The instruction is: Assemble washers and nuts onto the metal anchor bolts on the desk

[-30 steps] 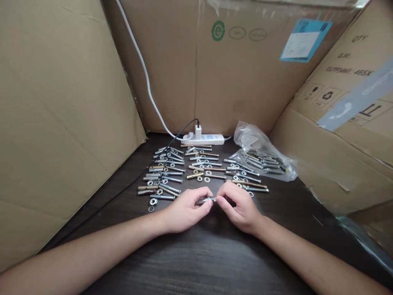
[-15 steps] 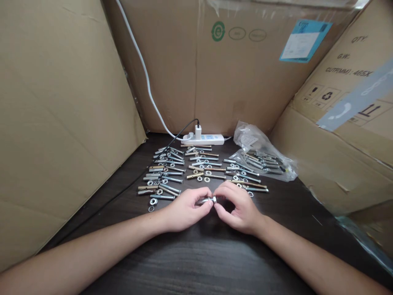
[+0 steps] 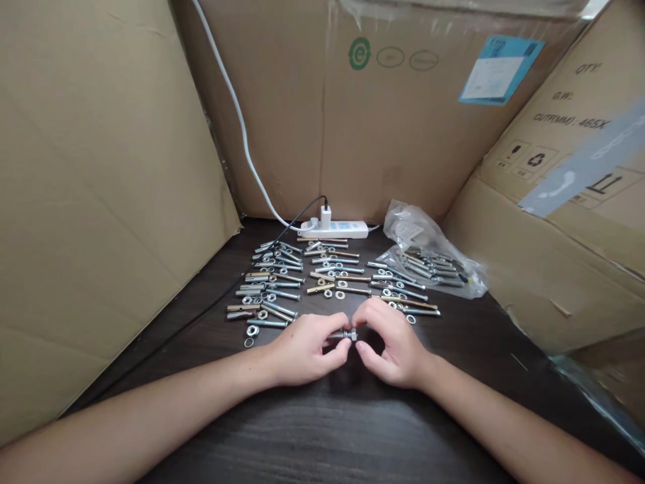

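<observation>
My left hand (image 3: pixel 310 346) pinches a silver expansion bolt (image 3: pixel 336 334) between thumb and fingers. The bolt lies roughly level, and most of its shank is hidden in the hand. At its right end, past the fingertips, sits a hex nut (image 3: pixel 353 335) with what looks like a washer beside it. My right hand (image 3: pixel 396 346) is curved around that end, thumb and index finger apart. Its index fingertip is very close to the nut; whether it touches, I cannot tell. Just beyond the hands are rows of loose bolts and sleeves (image 3: pixel 282 294), with nuts and washers (image 3: pixel 252 331) among them.
A clear plastic bag (image 3: pixel 413 228) with more bolts lies at the back right. Behind the rows stands a white power strip (image 3: pixel 353 230) with a plug. A black cable (image 3: pixel 201 312) crosses the dark table (image 3: pixel 322 437) on the left. Cardboard boxes (image 3: pixel 282 121) enclose three sides.
My right thumb and index finger have parted from the nut, which now shows more fully. Both hands have dropped slightly in view. The left hand keeps its hold on the bolt.
</observation>
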`<state>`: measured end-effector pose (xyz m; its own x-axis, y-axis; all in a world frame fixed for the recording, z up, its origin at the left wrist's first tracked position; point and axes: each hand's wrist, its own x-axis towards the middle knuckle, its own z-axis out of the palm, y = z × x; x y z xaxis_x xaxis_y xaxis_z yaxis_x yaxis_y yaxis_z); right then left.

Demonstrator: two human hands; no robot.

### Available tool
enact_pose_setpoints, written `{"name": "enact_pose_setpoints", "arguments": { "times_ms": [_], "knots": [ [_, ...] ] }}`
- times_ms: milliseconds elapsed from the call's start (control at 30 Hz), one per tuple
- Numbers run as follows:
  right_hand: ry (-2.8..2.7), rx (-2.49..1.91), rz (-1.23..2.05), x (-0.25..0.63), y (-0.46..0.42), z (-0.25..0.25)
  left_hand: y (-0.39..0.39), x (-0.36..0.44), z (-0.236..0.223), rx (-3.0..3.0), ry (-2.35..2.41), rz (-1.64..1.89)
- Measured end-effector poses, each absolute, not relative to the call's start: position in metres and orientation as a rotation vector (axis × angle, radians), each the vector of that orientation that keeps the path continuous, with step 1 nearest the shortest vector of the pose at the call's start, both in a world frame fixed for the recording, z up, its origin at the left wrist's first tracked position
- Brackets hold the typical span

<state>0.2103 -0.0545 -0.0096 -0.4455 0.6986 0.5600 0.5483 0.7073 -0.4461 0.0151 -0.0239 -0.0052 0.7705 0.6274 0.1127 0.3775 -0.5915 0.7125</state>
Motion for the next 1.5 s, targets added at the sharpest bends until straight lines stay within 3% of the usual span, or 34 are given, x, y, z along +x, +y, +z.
{"name": "enact_pose_setpoints", "arguments": {
  "times_ms": [1500],
  "knots": [
    [-2.259,-1.02,0.167,0.2095,-0.0523,-0.0135,-0.0169,0.0131,-0.0075,2.204,0.764,0.431]
  ]
}}
